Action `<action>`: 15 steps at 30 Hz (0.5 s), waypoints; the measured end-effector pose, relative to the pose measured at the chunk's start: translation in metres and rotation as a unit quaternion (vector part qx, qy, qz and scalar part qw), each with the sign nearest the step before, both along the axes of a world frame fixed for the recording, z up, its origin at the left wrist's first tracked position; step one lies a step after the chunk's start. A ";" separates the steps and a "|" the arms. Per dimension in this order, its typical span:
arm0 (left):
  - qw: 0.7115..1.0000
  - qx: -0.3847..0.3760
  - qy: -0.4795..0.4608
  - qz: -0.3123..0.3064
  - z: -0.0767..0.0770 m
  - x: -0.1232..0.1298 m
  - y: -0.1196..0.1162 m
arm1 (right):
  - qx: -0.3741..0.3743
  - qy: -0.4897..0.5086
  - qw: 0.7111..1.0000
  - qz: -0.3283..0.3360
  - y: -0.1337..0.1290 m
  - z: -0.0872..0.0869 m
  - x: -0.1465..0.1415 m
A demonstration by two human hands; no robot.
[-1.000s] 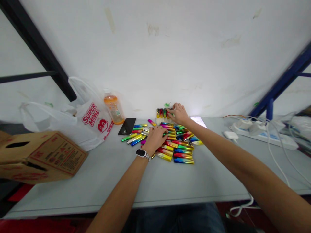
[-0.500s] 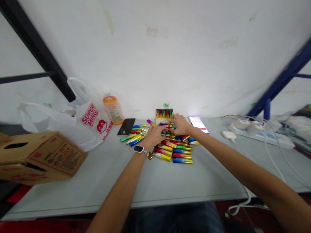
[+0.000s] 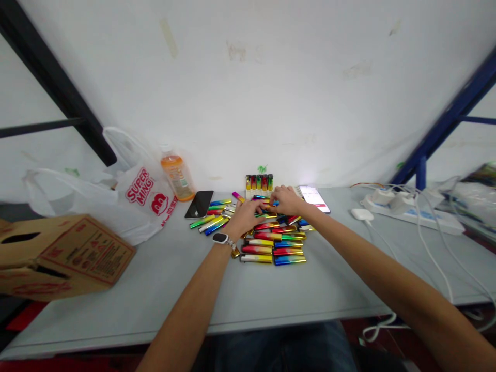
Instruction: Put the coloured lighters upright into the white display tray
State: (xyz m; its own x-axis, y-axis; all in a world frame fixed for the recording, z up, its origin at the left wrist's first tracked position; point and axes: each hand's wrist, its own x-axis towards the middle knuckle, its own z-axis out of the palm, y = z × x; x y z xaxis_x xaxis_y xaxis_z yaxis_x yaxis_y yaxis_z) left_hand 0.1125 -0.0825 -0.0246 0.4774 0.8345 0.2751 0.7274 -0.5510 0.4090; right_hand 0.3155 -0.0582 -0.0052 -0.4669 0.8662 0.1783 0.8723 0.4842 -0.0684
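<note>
My left hand (image 3: 244, 216), with a watch at its wrist, has its fingers bent inward and closed on a lighter in the middle of the pile. Close on its right, my right hand (image 3: 289, 200) pinches a lighter (image 3: 273, 203) at the fingertips; the fingers partly hide it. Shiny multicoloured lighters (image 3: 256, 249) lie around and under both hands. Those nearest me form two columns, while others (image 3: 211, 222) spread loosely to the left. Behind the hands, several lighters (image 3: 259, 182) stand upright in a row in a pale holder (image 3: 251, 195).
A dark phone (image 3: 199, 203) and an orange bottle (image 3: 178, 175) are left of the pile, with a plastic bag (image 3: 132, 206) and a cardboard box (image 3: 81, 253) farther left. On the right are a lit phone (image 3: 314, 198), a white charger (image 3: 361, 215) and a power strip (image 3: 422, 217) with cables.
The view has shifted slightly. Front lighters on the left column now lie straighter, level with the right column. Both hands stay close together over the pile, with small finger movements.
</note>
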 end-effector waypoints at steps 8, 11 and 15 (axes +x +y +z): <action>0.972 0.078 -0.197 0.104 -0.003 0.004 -0.001 | 0.023 0.099 0.995 0.026 -0.014 0.002 0.018; 0.939 -0.016 -0.316 0.137 -0.002 0.014 -0.004 | 0.041 0.202 0.978 0.023 -0.028 -0.002 0.023; 0.878 -0.154 -0.447 0.078 -0.001 0.026 -0.011 | 0.055 0.313 0.948 0.019 -0.048 -0.010 0.019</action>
